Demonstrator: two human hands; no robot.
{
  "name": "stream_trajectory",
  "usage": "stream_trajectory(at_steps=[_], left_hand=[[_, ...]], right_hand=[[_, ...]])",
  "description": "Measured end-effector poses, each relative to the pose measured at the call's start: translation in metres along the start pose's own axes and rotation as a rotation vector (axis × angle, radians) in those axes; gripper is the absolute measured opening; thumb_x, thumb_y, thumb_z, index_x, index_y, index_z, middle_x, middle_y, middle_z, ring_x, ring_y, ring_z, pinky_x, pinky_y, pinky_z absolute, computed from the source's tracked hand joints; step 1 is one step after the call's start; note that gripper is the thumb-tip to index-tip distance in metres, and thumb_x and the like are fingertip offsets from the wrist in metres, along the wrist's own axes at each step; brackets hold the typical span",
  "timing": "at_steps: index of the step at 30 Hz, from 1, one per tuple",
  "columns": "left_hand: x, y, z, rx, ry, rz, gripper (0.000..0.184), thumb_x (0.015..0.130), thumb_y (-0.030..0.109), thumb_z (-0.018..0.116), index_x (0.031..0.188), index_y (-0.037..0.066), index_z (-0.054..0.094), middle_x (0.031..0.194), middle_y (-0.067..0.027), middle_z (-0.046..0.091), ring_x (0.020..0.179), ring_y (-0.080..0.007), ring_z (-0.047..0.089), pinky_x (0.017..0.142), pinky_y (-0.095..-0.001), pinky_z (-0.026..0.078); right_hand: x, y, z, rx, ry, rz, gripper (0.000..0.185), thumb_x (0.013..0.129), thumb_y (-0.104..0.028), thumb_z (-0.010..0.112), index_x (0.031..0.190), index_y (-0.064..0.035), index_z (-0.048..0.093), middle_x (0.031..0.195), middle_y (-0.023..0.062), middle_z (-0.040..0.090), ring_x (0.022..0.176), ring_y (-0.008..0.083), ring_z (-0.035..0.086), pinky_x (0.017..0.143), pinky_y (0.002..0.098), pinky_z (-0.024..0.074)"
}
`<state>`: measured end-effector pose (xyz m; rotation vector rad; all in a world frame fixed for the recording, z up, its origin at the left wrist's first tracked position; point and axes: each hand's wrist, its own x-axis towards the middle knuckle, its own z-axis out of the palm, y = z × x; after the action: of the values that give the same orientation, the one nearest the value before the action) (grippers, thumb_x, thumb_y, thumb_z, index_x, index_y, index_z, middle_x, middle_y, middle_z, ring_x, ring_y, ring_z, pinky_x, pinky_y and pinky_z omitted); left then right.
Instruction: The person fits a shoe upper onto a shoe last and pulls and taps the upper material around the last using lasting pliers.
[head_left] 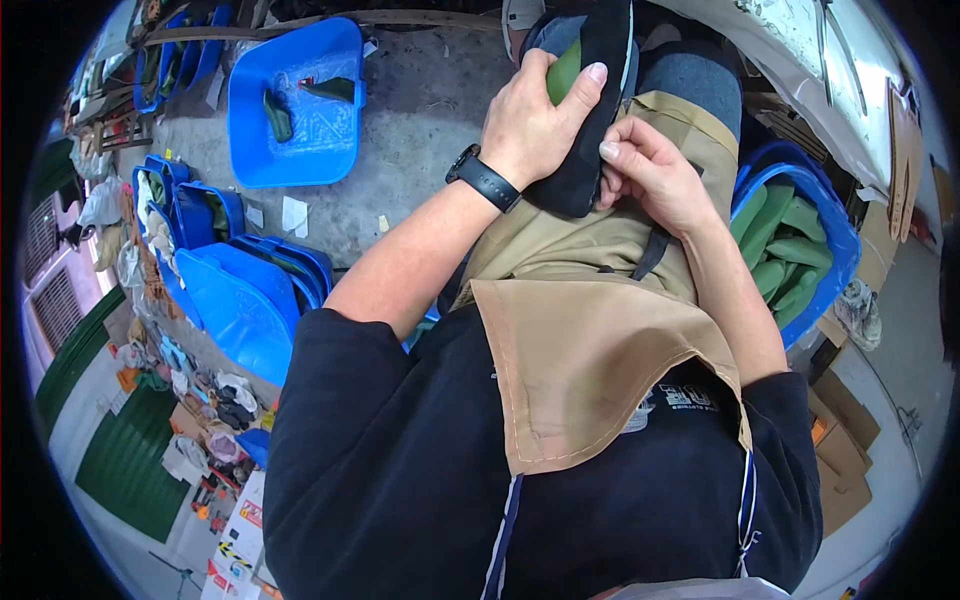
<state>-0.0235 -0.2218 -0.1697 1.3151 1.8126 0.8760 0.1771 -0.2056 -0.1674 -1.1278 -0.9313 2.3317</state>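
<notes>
A long black piece point(600, 130), like a shoe upper, lies over the lap on a tan apron point(575, 245). A green form point(564, 75) shows in its opening. My left hand point(535, 120), with a black watch on the wrist, is wrapped over the black piece and its green form, thumb on top. My right hand point(655, 172) pinches at the lower right edge of the black piece, thumb against curled fingers. What lies between those fingertips is too small to tell.
A blue bin point(240, 130) with two dark green pieces stands on the floor at upper left. Stacked blue bins point(235, 310) are at left. At right, another blue bin point(845, 245) holds several green forms point(790, 250). Cardboard boxes point(840, 440) stand lower right.
</notes>
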Motion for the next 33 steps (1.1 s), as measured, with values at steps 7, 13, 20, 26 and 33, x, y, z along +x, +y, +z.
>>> stream_trajectory(at_steps=[7,13,20,26,33], left_hand=[[-0.002,0.0,-0.001,0.0,0.009,-0.004,0.068,0.099,0.065,0.057,0.109,-0.002,0.056,0.093,-0.0242,0.072,0.079,-0.0429,0.07,0.075,-0.048,0.056],[-0.002,-0.002,0.004,0.011,0.041,0.0,0.067,0.099,0.065,0.057,0.109,-0.001,0.056,0.092,-0.0238,0.072,0.08,-0.0426,0.07,0.075,-0.048,0.056],[-0.004,-0.001,0.006,0.01,0.057,0.008,0.067,0.099,0.065,0.058,0.11,-0.001,0.056,0.092,-0.0232,0.072,0.08,-0.0422,0.07,0.075,-0.0479,0.056],[-0.002,-0.002,0.002,0.015,0.041,0.013,0.068,0.098,0.065,0.059,0.11,-0.002,0.056,0.092,-0.0228,0.072,0.08,-0.042,0.07,0.076,-0.0477,0.056],[-0.002,-0.002,0.003,0.024,0.048,0.013,0.067,0.098,0.065,0.059,0.11,-0.002,0.057,0.091,-0.0226,0.072,0.08,-0.0428,0.07,0.076,-0.0478,0.056]], right_hand=[[-0.002,0.004,0.0,-0.039,-0.03,0.017,0.015,0.107,-0.017,0.063,0.102,-0.003,0.063,0.078,0.0055,0.059,0.069,0.0166,0.064,0.071,0.0297,0.0577],[-0.002,-0.001,0.002,-0.072,-0.01,0.044,0.014,0.107,-0.016,0.064,0.102,-0.0028,0.063,0.078,0.0053,0.059,0.069,0.0164,0.064,0.071,0.0295,0.0578],[-0.002,0.002,-0.002,-0.096,-0.033,0.04,0.013,0.106,-0.015,0.064,0.103,-0.0025,0.064,0.08,0.0055,0.061,0.074,0.0164,0.064,0.075,0.0299,0.0574],[-0.008,0.006,-0.005,-0.082,-0.084,0.033,0.01,0.105,-0.013,0.065,0.103,-0.0029,0.064,0.084,0.0059,0.064,0.079,0.0156,0.064,0.079,0.0301,0.056],[-0.012,0.009,-0.001,-0.117,-0.077,0.009,0.008,0.104,-0.011,0.066,0.103,-0.0036,0.065,0.088,0.0058,0.066,0.081,0.0138,0.063,0.079,0.0285,0.0546]])
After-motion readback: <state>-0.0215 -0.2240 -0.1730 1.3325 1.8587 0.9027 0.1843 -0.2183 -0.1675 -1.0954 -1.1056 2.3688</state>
